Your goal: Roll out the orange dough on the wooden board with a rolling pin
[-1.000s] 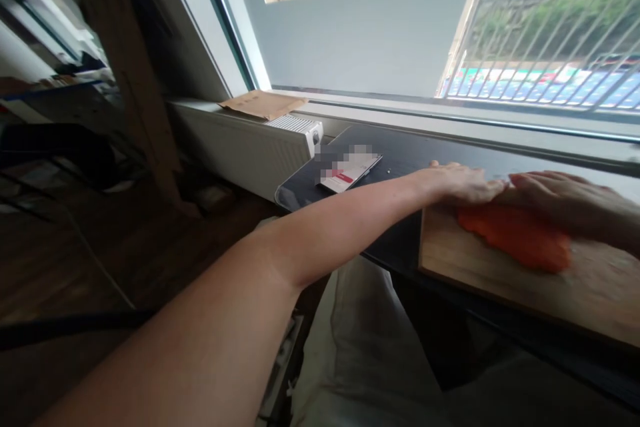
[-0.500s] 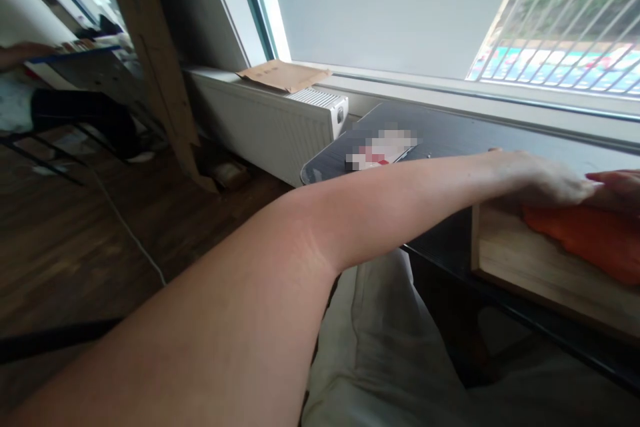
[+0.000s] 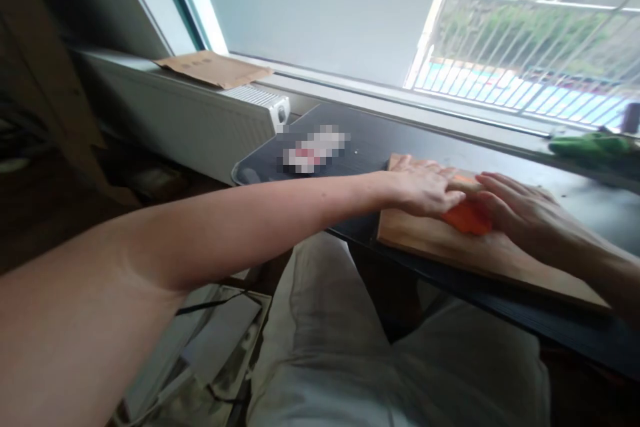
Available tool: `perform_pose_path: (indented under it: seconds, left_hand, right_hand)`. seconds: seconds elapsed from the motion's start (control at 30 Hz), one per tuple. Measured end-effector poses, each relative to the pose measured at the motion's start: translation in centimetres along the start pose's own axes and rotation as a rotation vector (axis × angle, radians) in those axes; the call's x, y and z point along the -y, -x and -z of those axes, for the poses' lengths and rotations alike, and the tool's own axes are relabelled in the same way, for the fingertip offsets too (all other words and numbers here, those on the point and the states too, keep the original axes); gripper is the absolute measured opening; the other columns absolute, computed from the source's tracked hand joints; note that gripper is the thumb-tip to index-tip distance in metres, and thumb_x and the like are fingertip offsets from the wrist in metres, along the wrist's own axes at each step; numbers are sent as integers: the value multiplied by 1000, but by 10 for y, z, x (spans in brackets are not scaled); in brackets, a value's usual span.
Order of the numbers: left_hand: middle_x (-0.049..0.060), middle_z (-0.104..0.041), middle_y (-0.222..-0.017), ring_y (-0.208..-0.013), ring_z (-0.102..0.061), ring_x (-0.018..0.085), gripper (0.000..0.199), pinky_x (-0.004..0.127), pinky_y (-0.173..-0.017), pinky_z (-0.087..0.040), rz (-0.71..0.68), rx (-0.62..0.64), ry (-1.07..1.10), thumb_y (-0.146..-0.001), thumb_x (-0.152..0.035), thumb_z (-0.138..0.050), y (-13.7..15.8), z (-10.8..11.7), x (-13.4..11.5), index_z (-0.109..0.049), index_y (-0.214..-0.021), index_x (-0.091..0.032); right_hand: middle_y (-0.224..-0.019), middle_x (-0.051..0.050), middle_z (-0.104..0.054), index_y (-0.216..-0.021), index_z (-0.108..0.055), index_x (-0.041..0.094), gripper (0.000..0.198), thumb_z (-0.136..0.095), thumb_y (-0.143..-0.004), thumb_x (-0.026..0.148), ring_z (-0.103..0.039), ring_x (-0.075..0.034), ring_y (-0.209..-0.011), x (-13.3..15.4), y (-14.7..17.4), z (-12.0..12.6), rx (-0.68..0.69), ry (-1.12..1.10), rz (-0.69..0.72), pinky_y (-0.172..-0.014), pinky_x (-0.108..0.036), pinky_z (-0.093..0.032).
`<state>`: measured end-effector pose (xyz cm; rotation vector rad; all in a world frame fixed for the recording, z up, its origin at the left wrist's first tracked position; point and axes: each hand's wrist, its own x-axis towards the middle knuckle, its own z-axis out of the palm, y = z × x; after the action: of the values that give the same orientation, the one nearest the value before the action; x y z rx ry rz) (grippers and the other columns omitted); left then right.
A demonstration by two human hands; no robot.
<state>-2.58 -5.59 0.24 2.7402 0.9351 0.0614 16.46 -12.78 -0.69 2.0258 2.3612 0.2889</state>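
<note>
A wooden board lies on the dark table by the window. On it is a flattened orange piece of soft material, like clay or dough, partly hidden by my hands. A short stretch of a pale wooden rod, resembling a rolling pin, shows between them over the orange piece. My left hand reaches across with its fingers extended over the rod's left part. From the right, my right hand rests with long, straight fingers over the rod's other part. Both hands look open, palms down; the rod's ends are hidden.
A blurred-out white and red item sits on the dark table, left of the board. Something green lies near the window at right. Beyond the table's left corner is a radiator with a brown paper envelope on top.
My view has swung right, bringing the board and both hands further into the picture. My right hand, before mostly cut off at the edge, now shows plainly.
</note>
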Motion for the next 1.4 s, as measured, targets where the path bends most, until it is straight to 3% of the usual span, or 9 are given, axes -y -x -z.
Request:
perform_pose_path:
  seconds: [0.13,0.23,0.3,0.43,0.57,0.67,0.97,1.1,1.4]
  left_hand:
    - [8,-35,-155,-145,-20,24,60,53,-117,-6,214,-5,-4,-95,-52,-19,-41,7,18,-39,-141,-19]
    - [18,-45,-146,-140,-31,31,63,62,-110,-20,267,-15,-56,-96,-49,-13,-63,13,28,-46,-135,-11]
    - [17,-45,-147,-140,-32,31,61,62,-109,-23,262,-48,-93,-97,-47,-13,-63,13,30,-47,-135,-13]
    - [8,-47,-147,-141,-31,24,53,52,-116,-17,166,-141,-163,-98,-41,-17,-27,-1,23,-46,-138,-21]
    - [4,-31,-156,-145,-23,21,55,46,-120,-10,35,-219,-192,-98,-39,-22,27,-23,15,-29,-149,-21]
    - [4,-21,-159,-146,-18,23,58,48,-120,-8,23,-191,-216,-97,-41,-25,39,-29,18,-22,-152,-22]
    - [11,-36,-153,-144,-24,26,55,59,-113,-17,172,-99,-309,-98,-38,-15,-77,7,30,-38,-145,-21]
    - [11,-42,-149,-141,-32,27,52,60,-110,-23,181,-69,-309,-98,-38,-19,-98,11,31,-46,-140,-25]
    - [5,-36,-153,-144,-24,20,58,47,-117,-18,123,-52,-283,-96,-42,-17,-7,1,31,-39,-145,-22]
  right_hand:
    - [-132,-12,-57,-117,-59,20,52,-13,-100,35,-51,-25,-121,-7,-48,-1,131,-92,-51,-97,-43,-41]
    - [-127,-12,-60,-119,-58,21,43,-22,-100,34,-49,-24,-122,-4,-74,2,127,-97,-149,-99,-45,-38]
    - [-127,-11,-60,-118,-59,22,46,-20,-101,39,-48,-25,-125,2,-74,1,69,-109,-218,-97,-46,-41]
    - [-137,-12,-54,-127,-56,19,48,-26,-99,45,-38,-27,-135,23,-27,-15,-135,-210,-227,-107,-46,-33]
    - [-148,-16,-40,-141,-45,12,53,-35,-97,40,-32,-28,-139,48,34,-26,-281,-276,-161,-113,-47,-26]
    - [-149,-16,-38,-140,-45,10,53,-38,-97,39,-30,-28,-140,57,48,-21,-289,-331,-133,-115,-45,-25]
    - [-128,-17,-59,-118,-63,13,44,-30,-99,37,-43,-29,-132,7,-26,-6,-144,-388,-354,-106,-48,-33]
    - [-125,-18,-60,-110,-66,14,47,-29,-99,41,-44,-30,-130,-2,-40,-4,-100,-386,-411,-102,-50,-35]
    - [-145,-17,-44,-139,-48,11,55,-41,-94,43,-40,-30,-135,66,24,-25,-311,-431,-339,-111,-43,-30]
